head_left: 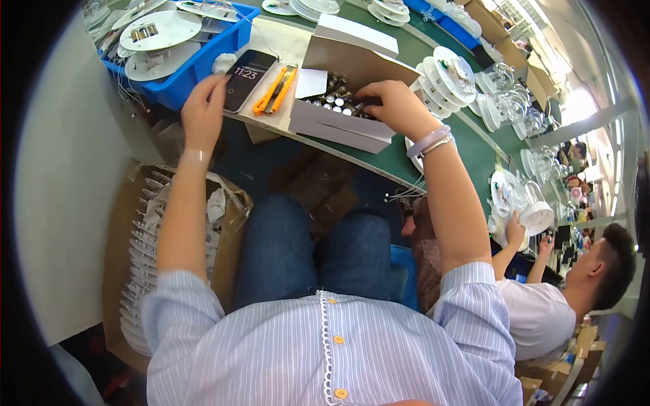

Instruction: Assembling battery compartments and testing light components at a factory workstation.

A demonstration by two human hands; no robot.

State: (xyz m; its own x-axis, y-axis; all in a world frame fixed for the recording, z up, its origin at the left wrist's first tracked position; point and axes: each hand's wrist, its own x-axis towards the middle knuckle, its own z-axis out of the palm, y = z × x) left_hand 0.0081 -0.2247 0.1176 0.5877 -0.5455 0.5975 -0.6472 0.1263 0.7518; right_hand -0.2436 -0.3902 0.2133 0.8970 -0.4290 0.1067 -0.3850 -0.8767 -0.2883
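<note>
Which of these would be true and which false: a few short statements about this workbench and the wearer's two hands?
1. The right hand is at the open box of small cylinders. True.
2. The orange tool lies between the phone and the open box. True.
3. The left hand grips the orange tool. False: the left hand is beside the phone.
4. The phone lies to the right of the open box. False: it lies to the left.
5. The blue bin is empty. False: it holds white discs.
</note>
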